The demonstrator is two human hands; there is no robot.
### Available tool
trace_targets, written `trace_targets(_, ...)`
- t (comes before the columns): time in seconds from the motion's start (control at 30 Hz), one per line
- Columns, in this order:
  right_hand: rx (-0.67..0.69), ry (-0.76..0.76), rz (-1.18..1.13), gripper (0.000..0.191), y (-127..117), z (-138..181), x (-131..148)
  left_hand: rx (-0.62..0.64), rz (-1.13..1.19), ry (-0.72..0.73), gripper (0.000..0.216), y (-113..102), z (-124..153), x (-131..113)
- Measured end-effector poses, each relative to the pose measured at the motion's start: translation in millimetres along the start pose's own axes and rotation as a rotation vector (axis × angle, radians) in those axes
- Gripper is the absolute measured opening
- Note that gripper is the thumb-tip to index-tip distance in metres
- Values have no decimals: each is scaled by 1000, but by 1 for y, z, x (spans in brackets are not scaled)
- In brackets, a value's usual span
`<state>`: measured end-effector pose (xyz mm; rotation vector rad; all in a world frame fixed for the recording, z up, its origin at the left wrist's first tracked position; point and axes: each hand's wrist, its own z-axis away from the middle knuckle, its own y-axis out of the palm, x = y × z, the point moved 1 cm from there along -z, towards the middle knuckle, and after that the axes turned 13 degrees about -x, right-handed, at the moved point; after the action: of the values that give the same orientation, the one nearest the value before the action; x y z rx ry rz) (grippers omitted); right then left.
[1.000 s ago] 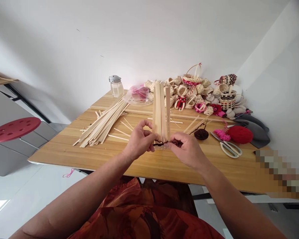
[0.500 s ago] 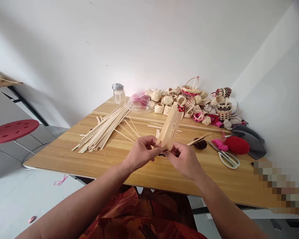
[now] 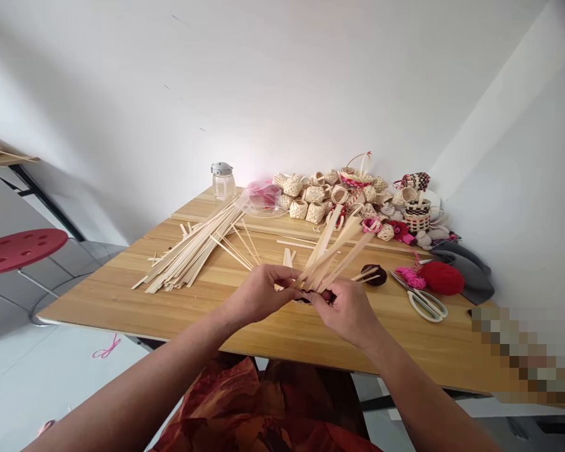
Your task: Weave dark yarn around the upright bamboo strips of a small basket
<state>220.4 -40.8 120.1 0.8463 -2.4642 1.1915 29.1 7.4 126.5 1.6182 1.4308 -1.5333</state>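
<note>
Several pale wooden weaving strips (image 3: 327,254) stand up from between my hands, fanned out toward the far side of the table. My left hand (image 3: 266,292) pinches their lower ends from the left, thumb against fingers. From the right, my right hand (image 3: 346,307) grips the same ends with its thumb on the near side. A small dark piece (image 3: 304,299) shows between the fingertips at the base of the strips; its form is mostly hidden. Just past my right hand lies a ball of dark brown yarn (image 3: 374,275).
A bundle of long loose strips (image 3: 193,245) lies at the left. Small woven baskets (image 3: 315,194) are heaped at the back, beside a glass jar (image 3: 223,182). At the right are scissors (image 3: 426,302), red yarn (image 3: 442,278) and pink yarn (image 3: 411,277). A red stool (image 3: 23,250) stands left.
The strips have spread from a narrow upright bunch into a wider fan leaning right. My hands stay close together at their base. The view has shifted slightly.
</note>
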Motion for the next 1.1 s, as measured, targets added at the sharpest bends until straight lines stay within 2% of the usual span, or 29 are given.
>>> trace_targets(0.07, -32, -30, 21, 28, 1, 0, -2, 37, 35, -86, 32, 0, 0, 3)
trace_targets(0.17, 44, -43, -26, 26, 0, -2, -4, 155, 104, -174, 41, -2, 0, 7)
trace_targets(0.3, 158, 8, -99, 21, -3, -7, -6, 281, 107, -176, 47, -7, -3, 8)
trace_targets(0.43, 220, 105, -177, 24, -6, -10, -10, 235, 73, -140, 39, -6, -6, 7)
trace_targets(0.57, 211, 180, -235, 29, -15, -14, -15, 204, 56, -165, 39, -5, -7, 10)
trace_targets(0.73, 149, 175, -248, 23, -19, -16, -15, 185, 114, -217, 38, -4, -8, 16)
trace_targets(0.9, 98, 208, -267, 21, -14, -16, -12, 192, 129, -177, 37, -4, -8, 16)
trace_targets(1.1, 118, 189, -258, 17, -11, -17, -13, 248, 119, -173, 40, -5, -6, 15)
